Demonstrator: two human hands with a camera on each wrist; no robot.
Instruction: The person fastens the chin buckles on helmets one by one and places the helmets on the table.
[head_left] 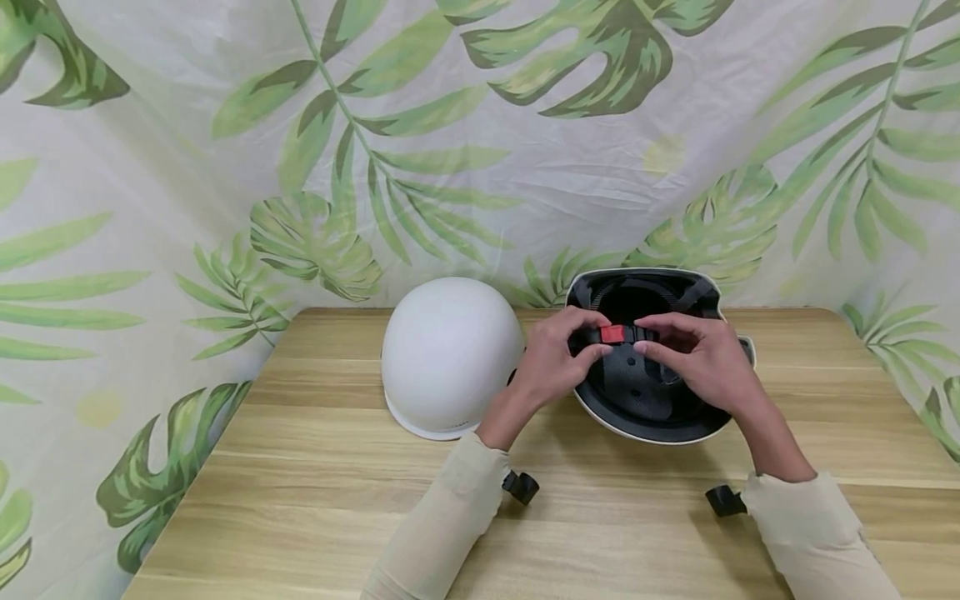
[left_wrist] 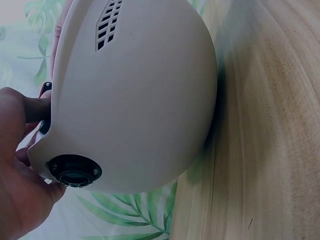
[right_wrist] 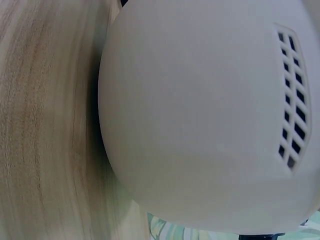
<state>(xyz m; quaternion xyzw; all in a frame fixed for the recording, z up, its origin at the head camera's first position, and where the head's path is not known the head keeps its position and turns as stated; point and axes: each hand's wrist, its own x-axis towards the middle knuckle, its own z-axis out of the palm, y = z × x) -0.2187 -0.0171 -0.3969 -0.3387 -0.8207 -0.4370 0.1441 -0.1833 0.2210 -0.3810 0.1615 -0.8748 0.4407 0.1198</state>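
1. Toward the back right of the wooden counter (head_left: 315, 467), the upturned helmet (head_left: 647, 417) lies on its crown with its opening facing you; its shell is white and its inside is lined with dark padding.
2. Across that opening runs a black strap with a red buckle (head_left: 612, 334) at the middle, and you hold it from both sides.
3. Your left hand (head_left: 551, 360) pinches the strap just left of the buckle, thumb below and fingers curled over the top.
4. Your right hand (head_left: 697, 358) pinches the strap just right of the buckle in the same way.
5. From the wrist views, the shell is smooth and rounded, with a slotted vent panel (right_wrist: 291, 102) and a round black knob (left_wrist: 74, 170) near its rim.
6. A second white helmet (head_left: 448, 354) sits dome-up just left of your left hand.
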